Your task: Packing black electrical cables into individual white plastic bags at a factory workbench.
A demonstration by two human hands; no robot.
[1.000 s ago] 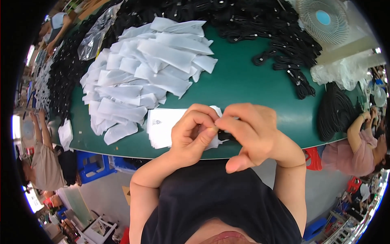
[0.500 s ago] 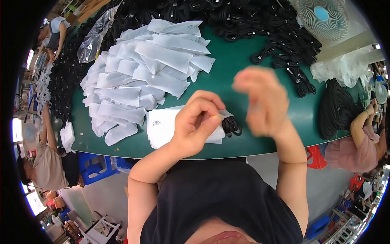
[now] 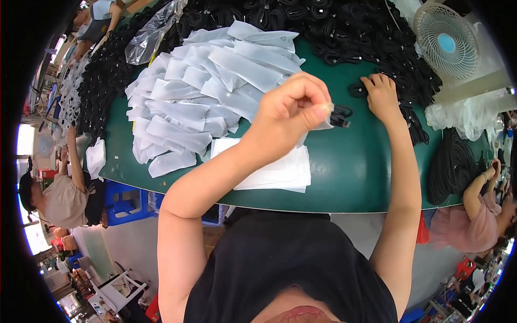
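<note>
My left hand (image 3: 299, 110) is raised over the table, thumb and fingers pinched on a translucent white pouch, mostly hidden by the hand. A black coiled cable (image 3: 340, 116) pokes out of the pouch's end. To the right, my right hand (image 3: 383, 99) reaches to the near edge of the cable pile, its fingers bent down over a black cable bundle (image 3: 357, 90). Part of that bundle shows left of the fingers; the rest is covered. Below my left hand lies a stack of flat white pouches (image 3: 280, 172).
Filled white pouches (image 3: 183, 81) are heaped at left on the green table (image 3: 350, 177). Black cables (image 3: 334, 27) pile along the back. A fan (image 3: 446, 43), clear plastic bags (image 3: 458, 116) and a large black cable coil (image 3: 452, 172) stand at right. Co-workers sit on both sides.
My left hand has lifted the pouch with its cable off the stack, up and to the right. My right hand has moved away to the cable pile. The view has shifted slightly.
</note>
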